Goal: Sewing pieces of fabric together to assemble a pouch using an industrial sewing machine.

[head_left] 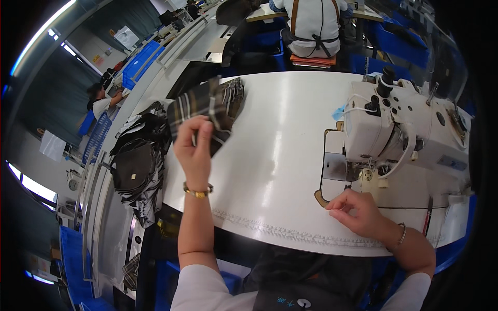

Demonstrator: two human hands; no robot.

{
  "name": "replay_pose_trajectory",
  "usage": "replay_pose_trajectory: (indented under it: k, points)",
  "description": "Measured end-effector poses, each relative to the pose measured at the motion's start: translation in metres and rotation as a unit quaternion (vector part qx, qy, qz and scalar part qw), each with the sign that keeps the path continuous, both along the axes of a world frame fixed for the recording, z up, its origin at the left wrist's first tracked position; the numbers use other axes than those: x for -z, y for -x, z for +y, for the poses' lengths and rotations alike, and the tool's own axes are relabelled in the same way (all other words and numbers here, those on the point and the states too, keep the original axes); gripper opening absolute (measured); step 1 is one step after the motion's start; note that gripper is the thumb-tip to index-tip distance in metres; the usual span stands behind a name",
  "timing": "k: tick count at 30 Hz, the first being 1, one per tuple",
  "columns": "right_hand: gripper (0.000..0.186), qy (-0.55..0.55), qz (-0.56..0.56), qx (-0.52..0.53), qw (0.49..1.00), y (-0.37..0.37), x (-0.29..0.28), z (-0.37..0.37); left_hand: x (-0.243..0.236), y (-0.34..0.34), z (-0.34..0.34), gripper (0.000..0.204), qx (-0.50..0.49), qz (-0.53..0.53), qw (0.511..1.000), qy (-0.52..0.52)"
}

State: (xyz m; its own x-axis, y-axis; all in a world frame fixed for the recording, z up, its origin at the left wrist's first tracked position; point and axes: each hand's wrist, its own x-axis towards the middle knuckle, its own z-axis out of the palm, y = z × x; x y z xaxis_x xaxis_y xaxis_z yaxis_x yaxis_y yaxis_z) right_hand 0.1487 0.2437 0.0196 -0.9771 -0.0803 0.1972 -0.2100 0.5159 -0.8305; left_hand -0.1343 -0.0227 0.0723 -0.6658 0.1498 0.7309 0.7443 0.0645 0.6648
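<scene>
My left hand (193, 150) is raised over the left part of the white sewing table (270, 140). Its thumb and fingers pinch a dark plaid fabric piece (189, 106), slightly blurred. Just behind that piece lies more plaid fabric (234, 96), partly covered by it. My right hand (360, 211) is low at the front of the sewing machine (381, 124), near the corner of the cut-out around its needle plate. Its fingers are curled with thumb and forefinger together; whatever they may hold is too small to make out.
A heap of dark fabric pieces (136, 166) lies beyond the table's left edge, beside metal rails. A printed ruler strip (290, 234) runs along the near edge. Ahead sits a co-worker (314, 31) with their back to me. Blue bins (142, 62) stand farther off.
</scene>
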Motion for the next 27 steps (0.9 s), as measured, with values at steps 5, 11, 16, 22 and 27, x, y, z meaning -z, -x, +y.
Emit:
replay_pose_trajectory:
  k: [5,11,16,22,27]
  points:
    - [0.024,0.368,-0.166,0.056,0.913,0.002,0.002,-0.003,0.033,-0.117,0.047,0.012,0.198,0.017,0.934,0.298]
    - [0.031,0.354,-0.149,0.124,0.915,0.001,0.007,-0.009,0.042,-0.138,0.05,0.027,0.239,0.012,0.879,0.412]
    - [0.019,0.312,-0.166,0.14,0.925,0.002,0.009,-0.005,0.027,-0.087,-0.009,0.025,-0.018,0.115,0.882,0.456]
    - [0.008,0.264,-0.173,0.129,0.94,0.003,0.014,-0.002,-0.018,0.037,-0.158,0.017,-0.407,0.091,0.804,0.424]
    - [0.009,0.27,-0.163,0.11,0.943,0.004,0.015,-0.002,0.007,0.068,-0.225,0.038,-0.287,-0.231,0.856,0.362]
